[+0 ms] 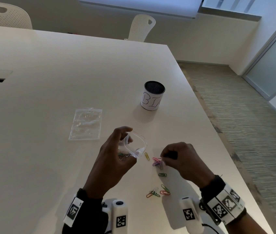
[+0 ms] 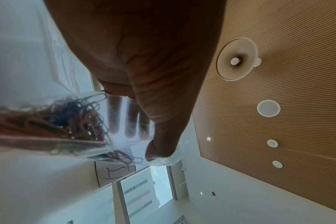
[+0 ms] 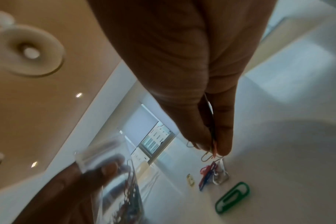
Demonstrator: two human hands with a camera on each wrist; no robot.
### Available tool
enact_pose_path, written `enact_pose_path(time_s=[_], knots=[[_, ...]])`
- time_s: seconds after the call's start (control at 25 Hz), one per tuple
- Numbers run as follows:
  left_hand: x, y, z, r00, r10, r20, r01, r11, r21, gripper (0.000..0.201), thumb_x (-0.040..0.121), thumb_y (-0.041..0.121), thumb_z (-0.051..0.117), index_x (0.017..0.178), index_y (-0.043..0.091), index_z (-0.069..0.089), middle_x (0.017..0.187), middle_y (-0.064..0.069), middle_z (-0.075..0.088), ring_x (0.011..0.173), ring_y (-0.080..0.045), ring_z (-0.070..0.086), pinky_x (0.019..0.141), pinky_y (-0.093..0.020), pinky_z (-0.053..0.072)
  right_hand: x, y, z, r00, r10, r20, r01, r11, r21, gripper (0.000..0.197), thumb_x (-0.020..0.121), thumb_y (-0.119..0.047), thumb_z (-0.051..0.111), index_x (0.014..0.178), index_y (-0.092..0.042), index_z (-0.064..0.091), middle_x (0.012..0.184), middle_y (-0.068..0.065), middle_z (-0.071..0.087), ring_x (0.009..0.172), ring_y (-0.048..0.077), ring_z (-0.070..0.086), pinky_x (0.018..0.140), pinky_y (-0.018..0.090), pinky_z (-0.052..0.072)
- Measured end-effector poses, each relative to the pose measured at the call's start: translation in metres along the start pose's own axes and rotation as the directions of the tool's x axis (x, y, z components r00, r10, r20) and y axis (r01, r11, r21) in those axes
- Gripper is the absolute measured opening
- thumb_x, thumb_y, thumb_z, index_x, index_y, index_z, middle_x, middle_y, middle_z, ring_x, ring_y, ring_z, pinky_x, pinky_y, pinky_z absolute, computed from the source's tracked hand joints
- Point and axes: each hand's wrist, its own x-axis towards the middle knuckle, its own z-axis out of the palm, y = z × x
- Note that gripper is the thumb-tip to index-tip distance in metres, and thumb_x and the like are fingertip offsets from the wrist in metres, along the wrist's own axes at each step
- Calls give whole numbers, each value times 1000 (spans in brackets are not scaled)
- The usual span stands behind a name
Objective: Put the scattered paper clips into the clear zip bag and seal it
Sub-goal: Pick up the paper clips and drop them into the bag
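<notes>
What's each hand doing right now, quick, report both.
Left hand: holding the clear zip bag, mouth open.
Right hand: pinching paper clips above the table.

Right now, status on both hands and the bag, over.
Left hand grips zip bag, mouth open, clips inside. Right hand pinches paper clips at the table. More clips loose; nothing in the way.

Spare bag [image 1: 85, 124] left of cup [image 1: 152, 96]; loose clips [image 1: 159, 191] right of held bag [image 1: 134, 146].
</notes>
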Motion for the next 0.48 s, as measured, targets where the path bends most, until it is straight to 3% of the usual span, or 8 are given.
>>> enact_pose_path(time_s=[0.12, 0.28, 0.4, 0.48], knots=[[1, 1, 0, 1000, 2, 6, -2, 1000, -13, 71, 81, 12, 84, 138, 33, 47, 114, 12, 62, 98, -11, 67, 73, -15, 57, -2, 3, -10, 996, 88, 18, -89, 958, 271, 8, 84, -4, 82, 88, -11, 80, 80, 6, 80, 76, 15, 77, 75, 22, 61], [-1, -1, 1, 1000, -10, 5, 10, 1000, -23, 70, 81, 15, 85, 137, 35, 47, 116, 14, 63, 102, -10, 67, 76, -20, 61, -6, -15, -31, 992, 73, 104, -120, 813, 570, 8, 85, 0, 79, 93, 0, 77, 86, 15, 80, 83, 26, 77, 79, 27, 60], [0, 0, 1, 1000, -11, 3, 11, 999, -32, 67, 80, 25, 83, 136, 37, 47, 117, 14, 63, 104, -8, 67, 78, -20, 61, -7, -47, -43, 998, -8, 66, -38, 758, 652, 11, 83, 1, 79, 94, 1, 77, 89, 17, 80, 86, 26, 77, 81, 28, 61], [1, -1, 2, 1000, -11, 17, 12, 1000, -25, 69, 79, 24, 83, 136, 37, 47, 118, 14, 63, 104, -7, 67, 79, -20, 61, -5, -70, -44, 996, -89, 17, 61, 799, 598, 10, 84, -1, 79, 94, -3, 79, 88, 11, 81, 85, 22, 78, 82, 28, 63]])
